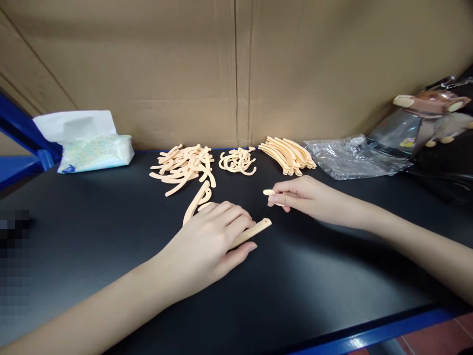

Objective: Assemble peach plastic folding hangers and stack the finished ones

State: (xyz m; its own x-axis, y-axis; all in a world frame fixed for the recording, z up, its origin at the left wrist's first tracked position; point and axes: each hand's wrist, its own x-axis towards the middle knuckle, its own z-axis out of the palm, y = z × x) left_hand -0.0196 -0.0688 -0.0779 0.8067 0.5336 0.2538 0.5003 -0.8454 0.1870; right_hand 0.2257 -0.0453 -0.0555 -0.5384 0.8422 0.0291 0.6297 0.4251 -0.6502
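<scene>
Above the black table (pixel 314 281), the left hand (pixel 212 241) grips a pale strip (pixel 254 230), apparently leaving its holed end exposed; nearby, the right hand (pixel 301 195) pinches a small piece (pixel 268 192), probably for fine control.

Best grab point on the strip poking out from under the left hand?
Probably the holed end: pinch the strip across its narrow width, coming from the right, where it juts clear of the left hand. Its other end is hidden.
</scene>
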